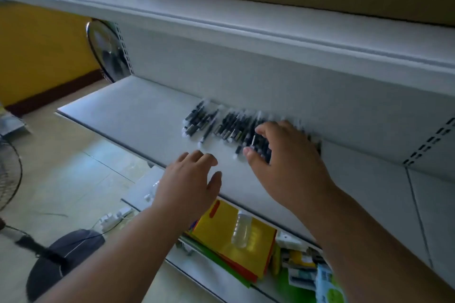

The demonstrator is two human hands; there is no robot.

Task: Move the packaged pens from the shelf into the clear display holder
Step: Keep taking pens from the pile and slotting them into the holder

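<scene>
Several packaged black pens (222, 124) lie side by side on the white shelf (138, 106), close to its back wall. My right hand (288, 155) reaches over the right end of the row, and its thumb and fingers curl around a bunch of the pens (261, 145). My left hand (190, 177) hovers over the shelf's front edge, just left of the right hand, fingers loosely spread and holding nothing. No clear display holder shows in the head view. The frame is motion-blurred.
An upper shelf (246, 22) overhangs the pens. On a lower shelf lie yellow, orange and green folders (221, 233), a small clear bottle (242, 229) and packaged goods (305, 268). Fans (108, 51) stand at the left on the tiled floor (64, 170).
</scene>
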